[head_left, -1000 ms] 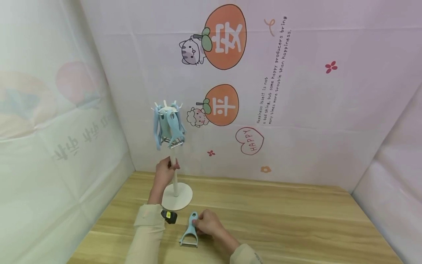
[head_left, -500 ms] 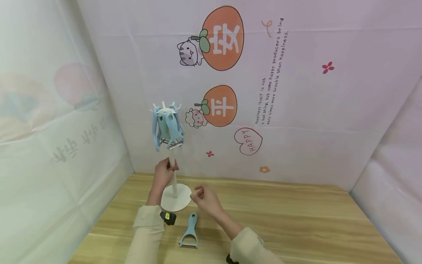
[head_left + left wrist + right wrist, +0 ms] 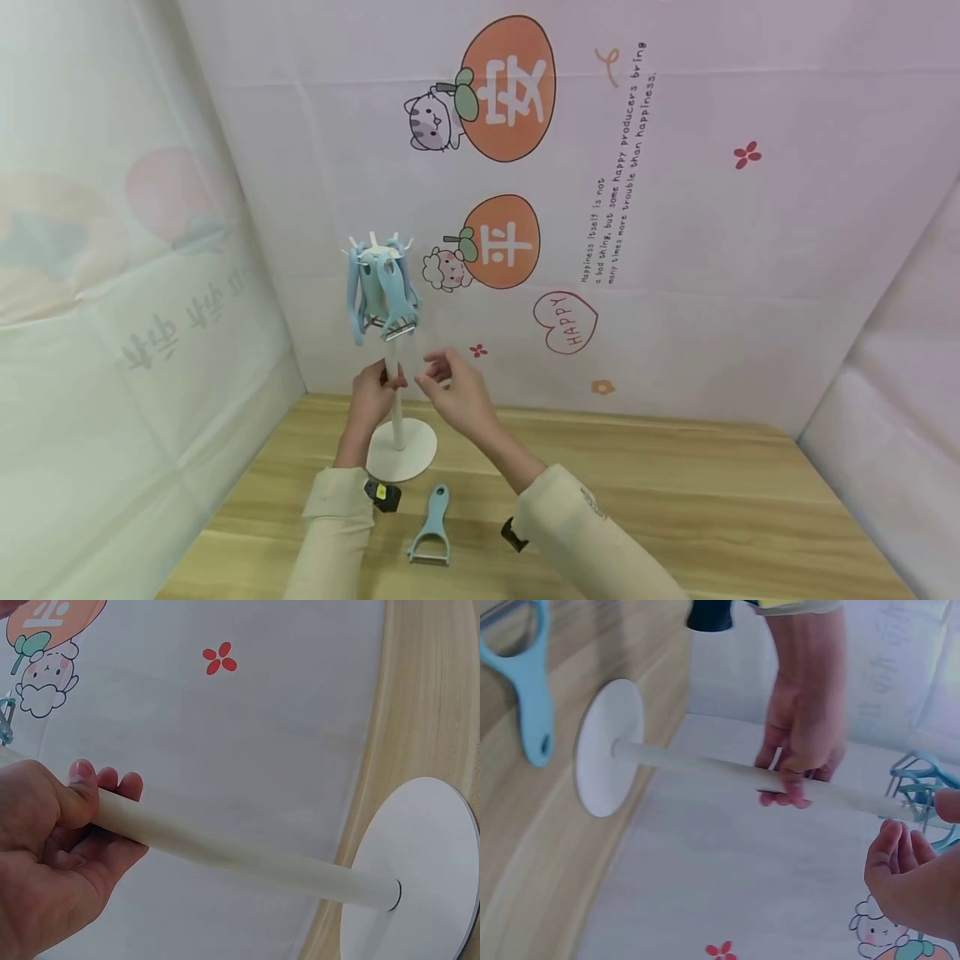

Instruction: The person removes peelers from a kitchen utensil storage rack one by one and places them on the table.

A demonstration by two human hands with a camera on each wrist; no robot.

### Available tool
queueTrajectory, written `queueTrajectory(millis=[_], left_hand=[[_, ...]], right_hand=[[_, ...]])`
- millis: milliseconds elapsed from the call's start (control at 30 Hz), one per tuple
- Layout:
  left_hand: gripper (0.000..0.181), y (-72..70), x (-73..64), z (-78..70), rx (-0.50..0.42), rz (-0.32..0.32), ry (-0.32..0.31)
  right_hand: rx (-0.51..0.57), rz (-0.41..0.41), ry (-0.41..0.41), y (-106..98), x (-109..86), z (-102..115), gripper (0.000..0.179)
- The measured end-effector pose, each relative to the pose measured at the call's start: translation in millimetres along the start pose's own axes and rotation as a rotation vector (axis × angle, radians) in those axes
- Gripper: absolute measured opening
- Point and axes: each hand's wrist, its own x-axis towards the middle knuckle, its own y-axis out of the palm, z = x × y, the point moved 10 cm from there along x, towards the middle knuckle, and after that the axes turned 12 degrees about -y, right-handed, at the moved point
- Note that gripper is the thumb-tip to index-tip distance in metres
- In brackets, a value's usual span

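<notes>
My left hand (image 3: 371, 398) grips the slim pole (image 3: 240, 853) of a white stand, its thumb and fingers wrapped round it below the top. Several light-blue peelers (image 3: 395, 292) hang by their handle holes from the hooks (image 3: 378, 249) at the stand's top. In the air just right of the pole is my right hand (image 3: 462, 398), fingers loosely bent with nothing between them. From the right wrist view, those fingers (image 3: 889, 847) overlap the hanging peelers' lower end. One more light-blue peeler (image 3: 436, 518) lies flat on the table in front of the stand, handle pointing away.
The stand's round white base (image 3: 417, 460) rests on the wood-grain table (image 3: 637, 492). Behind the table hangs a printed cloth (image 3: 675, 333), with more cloth (image 3: 135, 417) along the left and right sides. Each wrist carries a small black device (image 3: 383, 495).
My right hand has let go of the peeler on the table and risen forward to beside the pole. The left hand keeps its hold on the stand.
</notes>
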Motion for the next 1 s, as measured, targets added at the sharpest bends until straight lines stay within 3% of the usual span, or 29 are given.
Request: queueTrajectory(millis=[400, 667, 1000], left_hand=[[0.005, 1.1, -0.2, 0.2, -0.005, -0.002, 0.008], [0.006, -0.6, 0.7, -3.5, -0.018, -0.024, 0.039], [0.006, -1.0, 1.0, -1.5, -0.022, -0.036, 0.040]], right_hand=[[0.009, -0.178, -0.082, -22.5, 44.2, 31.8, 0.038], [0.029, -0.176, -0.102, -24.8, 65.7, 44.9, 0.038], [0.073, -0.161, -0.018, -18.1, 74.7, 42.0, 0.042]])
